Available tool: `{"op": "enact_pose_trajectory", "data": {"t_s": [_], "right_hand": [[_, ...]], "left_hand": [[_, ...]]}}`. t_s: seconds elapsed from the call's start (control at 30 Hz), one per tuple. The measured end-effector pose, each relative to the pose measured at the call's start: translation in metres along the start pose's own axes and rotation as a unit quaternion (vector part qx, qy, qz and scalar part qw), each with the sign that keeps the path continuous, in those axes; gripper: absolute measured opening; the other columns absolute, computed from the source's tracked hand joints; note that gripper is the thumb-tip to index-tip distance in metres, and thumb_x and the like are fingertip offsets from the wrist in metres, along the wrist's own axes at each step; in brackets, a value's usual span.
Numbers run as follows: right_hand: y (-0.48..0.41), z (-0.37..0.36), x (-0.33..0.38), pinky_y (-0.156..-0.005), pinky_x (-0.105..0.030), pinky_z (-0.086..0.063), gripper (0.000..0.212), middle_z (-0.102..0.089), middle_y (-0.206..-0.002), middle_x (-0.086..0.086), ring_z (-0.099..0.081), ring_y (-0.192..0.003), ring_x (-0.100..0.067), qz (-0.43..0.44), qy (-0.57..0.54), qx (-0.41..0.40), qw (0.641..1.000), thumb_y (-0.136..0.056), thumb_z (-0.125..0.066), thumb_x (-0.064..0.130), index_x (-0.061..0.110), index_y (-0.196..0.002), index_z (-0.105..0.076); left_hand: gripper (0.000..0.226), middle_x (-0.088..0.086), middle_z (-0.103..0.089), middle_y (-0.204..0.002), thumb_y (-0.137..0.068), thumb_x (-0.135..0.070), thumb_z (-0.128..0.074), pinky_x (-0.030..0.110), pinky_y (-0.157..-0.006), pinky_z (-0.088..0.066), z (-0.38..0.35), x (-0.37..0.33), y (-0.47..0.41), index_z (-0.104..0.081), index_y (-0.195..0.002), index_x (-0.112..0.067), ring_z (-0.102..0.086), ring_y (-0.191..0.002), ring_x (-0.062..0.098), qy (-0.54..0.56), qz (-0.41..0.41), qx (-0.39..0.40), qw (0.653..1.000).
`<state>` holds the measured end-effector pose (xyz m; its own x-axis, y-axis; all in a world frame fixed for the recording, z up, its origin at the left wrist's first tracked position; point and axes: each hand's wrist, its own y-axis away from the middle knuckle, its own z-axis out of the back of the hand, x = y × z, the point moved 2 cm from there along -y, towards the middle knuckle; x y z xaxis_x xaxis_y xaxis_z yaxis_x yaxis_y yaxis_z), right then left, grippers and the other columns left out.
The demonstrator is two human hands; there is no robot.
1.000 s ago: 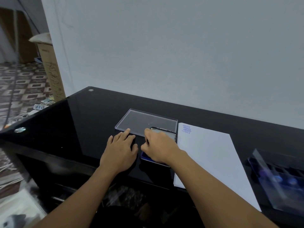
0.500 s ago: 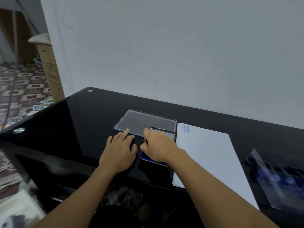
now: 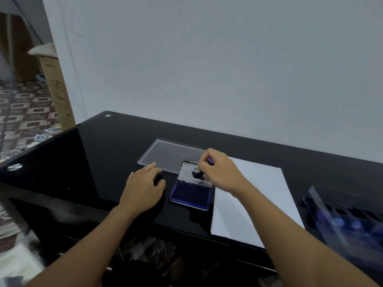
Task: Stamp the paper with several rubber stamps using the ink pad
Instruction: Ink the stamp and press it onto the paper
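An open ink pad (image 3: pixel 190 194) with a blue pad and a raised shiny lid lies on the black glass table (image 3: pixel 103 154). My right hand (image 3: pixel 219 170) is lifted above the lid and pinches a small purple rubber stamp (image 3: pixel 210 161). My left hand (image 3: pixel 143 187) rests on the table just left of the ink pad, fingers relaxed. The white paper (image 3: pixel 259 195) lies right of the ink pad; my right hand hides its far left corner.
A clear plastic lid (image 3: pixel 165 152) lies flat behind the ink pad. A clear case with several blue-topped stamps (image 3: pixel 348 220) stands at the right edge. The table's front edge runs under my forearms. A cardboard box (image 3: pixel 56 85) stands on the floor, left.
My right hand has risen off the ink pad and moved back and right with the stamp, uncovering the blue pad. My left hand stays beside the ink pad.
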<state>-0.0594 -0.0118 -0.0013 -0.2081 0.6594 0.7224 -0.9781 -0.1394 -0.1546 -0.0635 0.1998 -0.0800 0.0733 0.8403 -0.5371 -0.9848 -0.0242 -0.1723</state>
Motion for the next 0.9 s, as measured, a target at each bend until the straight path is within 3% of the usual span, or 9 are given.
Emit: {"op": "enact_pose_trajectory", "data": {"t_s": [0.13, 0.37, 0.47, 0.63, 0.83, 0.9], "right_hand": [[0.001, 0.029, -0.012, -0.054, -0.018, -0.040, 0.028, -0.066, -0.059, 0.000, -0.055, -0.049, -0.002, -0.014, 0.012, 0.018, 1.000, -0.093, -0.061, 0.028, 0.001, -0.084, -0.056], [0.000, 0.071, -0.045, -0.058, -0.023, -0.039, 0.045, -0.066, -0.053, -0.004, -0.045, -0.045, -0.002, -0.063, 0.085, 0.006, 0.994, -0.093, -0.059, 0.040, -0.005, -0.086, -0.055], [-0.007, 0.084, -0.062, -0.056, -0.024, -0.039, 0.044, -0.066, -0.056, -0.005, -0.047, -0.048, -0.005, -0.085, 0.097, -0.006, 0.992, -0.094, -0.059, 0.039, -0.005, -0.090, -0.057], [-0.026, 0.090, -0.082, -0.058, -0.027, -0.038, 0.036, -0.060, -0.070, -0.004, -0.050, -0.061, -0.016, -0.119, 0.104, -0.004, 0.987, -0.095, -0.057, 0.037, 0.001, -0.088, -0.057], [-0.052, 0.081, -0.084, -0.060, -0.030, -0.038, 0.033, -0.062, -0.079, -0.007, -0.052, -0.068, -0.020, -0.137, 0.115, 0.015, 0.984, -0.094, -0.047, 0.031, 0.002, -0.097, -0.062], [-0.059, 0.077, -0.081, -0.058, -0.028, -0.037, 0.027, -0.062, -0.080, -0.006, -0.052, -0.067, -0.019, -0.121, 0.133, 0.025, 0.983, -0.095, -0.047, 0.031, 0.006, -0.090, -0.059]], "left_hand": [[0.038, -0.002, -0.049, -0.149, -0.097, -0.022, -0.053, 0.040, -0.115, -0.033, 0.007, -0.019, -0.002, -0.060, -0.134, -0.017, -0.042, -0.137, 0.017, 0.066, 0.003, -0.047, 0.997], [0.033, -0.004, -0.058, -0.133, -0.098, -0.023, -0.053, 0.020, -0.099, -0.034, 0.003, -0.074, -0.027, -0.062, -0.128, -0.016, -0.051, -0.125, 0.012, 0.112, -0.091, 0.001, 0.989], [0.032, -0.004, -0.057, -0.131, -0.100, -0.028, -0.050, 0.022, -0.094, -0.038, 0.000, -0.100, -0.044, -0.060, -0.129, -0.017, -0.056, -0.114, 0.011, 0.082, -0.108, 0.048, 0.990], [0.031, -0.001, -0.057, -0.135, -0.101, -0.028, -0.047, 0.032, -0.102, -0.041, -0.007, -0.129, -0.076, -0.061, -0.126, -0.017, -0.052, -0.123, 0.018, 0.025, -0.118, 0.095, 0.988], [0.023, 0.002, -0.065, -0.114, -0.098, -0.028, -0.049, 0.040, -0.097, -0.049, -0.025, -0.140, -0.109, -0.064, -0.110, -0.015, -0.060, -0.107, 0.022, -0.007, -0.105, 0.148, 0.983], [0.026, 0.003, -0.065, -0.118, -0.097, -0.028, -0.052, 0.040, -0.099, -0.048, -0.030, -0.140, -0.119, -0.064, -0.116, -0.015, -0.059, -0.110, 0.023, -0.025, -0.104, 0.160, 0.981]]}}
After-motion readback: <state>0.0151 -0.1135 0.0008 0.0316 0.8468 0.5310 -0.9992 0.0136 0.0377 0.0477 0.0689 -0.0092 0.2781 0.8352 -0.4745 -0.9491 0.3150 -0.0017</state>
